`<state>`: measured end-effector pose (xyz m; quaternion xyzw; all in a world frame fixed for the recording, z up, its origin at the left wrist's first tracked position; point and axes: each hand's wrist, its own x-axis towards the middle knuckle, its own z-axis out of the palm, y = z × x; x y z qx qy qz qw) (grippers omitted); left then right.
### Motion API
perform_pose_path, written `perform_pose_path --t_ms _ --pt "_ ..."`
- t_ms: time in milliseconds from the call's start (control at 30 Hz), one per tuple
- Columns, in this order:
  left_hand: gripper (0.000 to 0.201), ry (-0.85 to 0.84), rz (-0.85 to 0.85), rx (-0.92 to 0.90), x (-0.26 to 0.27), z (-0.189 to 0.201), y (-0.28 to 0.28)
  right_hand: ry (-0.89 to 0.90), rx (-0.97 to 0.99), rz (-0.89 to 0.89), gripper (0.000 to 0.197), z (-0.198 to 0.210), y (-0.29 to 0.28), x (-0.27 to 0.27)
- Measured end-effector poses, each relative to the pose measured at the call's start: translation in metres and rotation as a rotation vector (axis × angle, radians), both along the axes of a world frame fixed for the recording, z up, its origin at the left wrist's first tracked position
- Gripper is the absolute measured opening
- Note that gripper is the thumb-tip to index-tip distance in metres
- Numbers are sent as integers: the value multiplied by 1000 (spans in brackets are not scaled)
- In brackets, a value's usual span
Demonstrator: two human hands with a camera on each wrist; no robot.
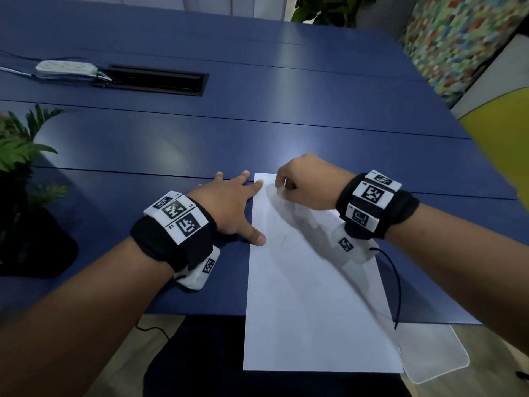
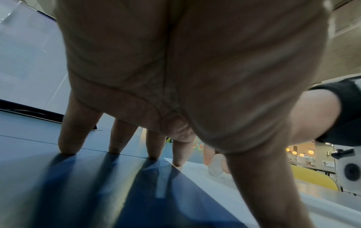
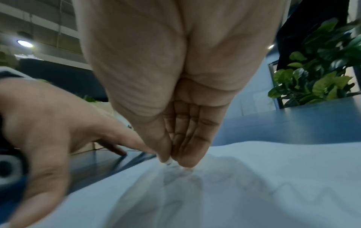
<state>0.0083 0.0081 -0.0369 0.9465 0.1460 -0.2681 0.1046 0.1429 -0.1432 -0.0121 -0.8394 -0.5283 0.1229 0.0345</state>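
Note:
A white sheet of paper (image 1: 309,310) lies lengthwise on the blue table (image 1: 257,116), and its near end hangs over the front edge. A clear plastic sleeve (image 1: 435,356) lies slantwise across it, from the top of the sheet down to the lower right. My left hand (image 1: 240,210) is spread flat with straight fingers. Its index tip touches the sheet's top left corner and its thumb presses the left edge. My right hand (image 1: 279,187) pinches the sleeve's upper end between thumb and fingertips (image 3: 187,160), just above the paper (image 3: 273,169).
A white power strip (image 1: 67,67) and a black cable slot (image 1: 154,80) sit far left on the table. A potted plant (image 1: 20,156) stands at the left edge and another plant (image 1: 329,8) at the back. A thin black cable (image 1: 398,282) hangs from my right wrist.

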Motion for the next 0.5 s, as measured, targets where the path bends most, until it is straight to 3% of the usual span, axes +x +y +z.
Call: perform_pose_path --t_ms 167,300,500 --pt "133 -1 7 -6 0 -1 0 27 -11 104 25 0 -1 -12" --pt "133 9 3 0 0 0 -1 -17 0 20 24 3 0 -2" --pt "132 15 1 -2 0 1 0 8 -26 87 27 4 -2 -10"
